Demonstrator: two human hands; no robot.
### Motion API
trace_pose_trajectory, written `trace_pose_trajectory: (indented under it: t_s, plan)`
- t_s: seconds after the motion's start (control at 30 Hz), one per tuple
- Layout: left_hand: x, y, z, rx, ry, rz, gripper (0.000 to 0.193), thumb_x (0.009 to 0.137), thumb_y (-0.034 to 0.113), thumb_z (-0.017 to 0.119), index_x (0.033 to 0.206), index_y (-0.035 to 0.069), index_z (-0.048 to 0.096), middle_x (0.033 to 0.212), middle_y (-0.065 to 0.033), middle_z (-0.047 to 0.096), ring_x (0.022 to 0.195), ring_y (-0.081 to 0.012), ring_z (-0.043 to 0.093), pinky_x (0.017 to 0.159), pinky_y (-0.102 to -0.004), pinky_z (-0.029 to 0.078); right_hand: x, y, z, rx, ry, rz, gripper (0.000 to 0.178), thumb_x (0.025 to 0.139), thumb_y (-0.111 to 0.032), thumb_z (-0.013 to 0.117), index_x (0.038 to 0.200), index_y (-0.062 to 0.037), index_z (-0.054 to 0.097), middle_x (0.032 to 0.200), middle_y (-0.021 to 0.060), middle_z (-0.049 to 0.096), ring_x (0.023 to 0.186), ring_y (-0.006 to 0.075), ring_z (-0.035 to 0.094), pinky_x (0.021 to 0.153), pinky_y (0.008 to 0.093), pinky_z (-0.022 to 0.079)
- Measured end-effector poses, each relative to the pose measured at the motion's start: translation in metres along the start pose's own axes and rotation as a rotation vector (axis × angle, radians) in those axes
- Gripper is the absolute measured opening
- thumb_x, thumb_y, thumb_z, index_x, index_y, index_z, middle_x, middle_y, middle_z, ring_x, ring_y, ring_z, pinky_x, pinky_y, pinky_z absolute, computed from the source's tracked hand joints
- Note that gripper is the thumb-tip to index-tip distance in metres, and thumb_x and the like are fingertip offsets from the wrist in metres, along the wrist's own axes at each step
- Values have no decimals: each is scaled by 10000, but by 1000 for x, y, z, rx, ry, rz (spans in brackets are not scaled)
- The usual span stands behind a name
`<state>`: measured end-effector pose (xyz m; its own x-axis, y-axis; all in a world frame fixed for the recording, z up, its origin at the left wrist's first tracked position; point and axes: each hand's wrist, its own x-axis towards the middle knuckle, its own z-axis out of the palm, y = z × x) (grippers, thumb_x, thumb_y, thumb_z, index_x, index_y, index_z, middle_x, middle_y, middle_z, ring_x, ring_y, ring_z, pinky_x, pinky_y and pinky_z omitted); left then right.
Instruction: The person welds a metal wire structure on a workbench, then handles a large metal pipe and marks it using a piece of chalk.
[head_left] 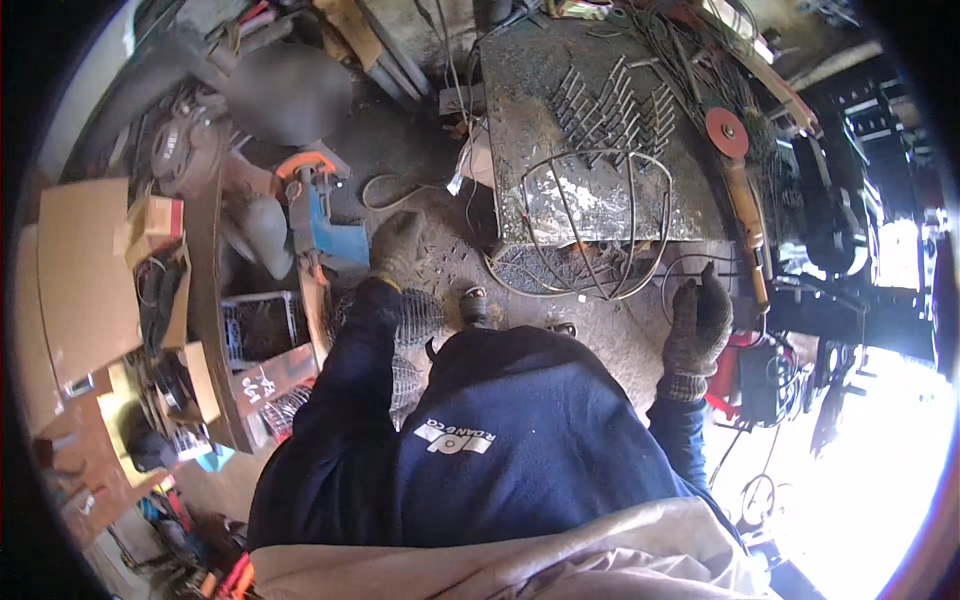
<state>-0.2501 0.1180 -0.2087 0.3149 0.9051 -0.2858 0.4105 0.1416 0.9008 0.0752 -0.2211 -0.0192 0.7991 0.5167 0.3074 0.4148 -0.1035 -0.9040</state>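
Note:
My left hand (400,248), in a knitted work glove, hangs over the floor between a blue and orange metal machine (330,225) and the bench. Its fingers look curled in, and what they hold, if anything, is hidden. My right hand (698,328), gloved too, is closed by the bench's near right corner, with a small dark tip poking out beyond the fingers. A curved frame of bent metal rod (632,215) leans over the front edge of the metal-topped bench (520,100). Behind it lie several rows of short metal rods (615,105).
A grinder with a red disc (727,132) lies along the bench's right side, near tangled cables (665,45). Round wire grids (418,320) are on the floor beside my left arm. Cardboard boxes (85,290) stand at the left. Another person (290,95) is at the far left.

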Motion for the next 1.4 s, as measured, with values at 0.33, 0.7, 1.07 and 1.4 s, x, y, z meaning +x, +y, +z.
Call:
trace_pose_trajectory:
  t_s: [0.33,0.7,1.07,1.4]
  plan:
    - [25,45,6,256,-102,315,358,982,379,632,1047,35,704,813,-67,692,683,-146,638,642,-343,513,-48,-5,13,104,54,23,428,977,-80,700,1371,6,560,1295,116,655,1130,169,628,980,333,507]
    - [77,133,30,-72,-236,434,281,952,271,673,1101,35,706,852,-23,670,656,-88,584,642,-292,512,-103,-22,28,-24,108,62,360,958,-132,723,1288,-17,635,980,52,699,812,109,632,725,289,530]
    - [351,324,40,-217,-23,496,372,966,359,643,1052,3,703,985,-64,718,868,-169,637,799,-349,517,-50,-119,128,-420,83,-262,459,770,-66,766,1206,37,667,802,113,697,674,319,673,610,421,521]
    - [463,359,119,483,-359,840,392,962,337,681,1180,11,678,1128,-126,699,992,-232,660,880,-377,542,41,-171,258,-261,-184,211,371,896,-174,688,1251,-72,654,900,183,702,823,370,710,733,461,568]
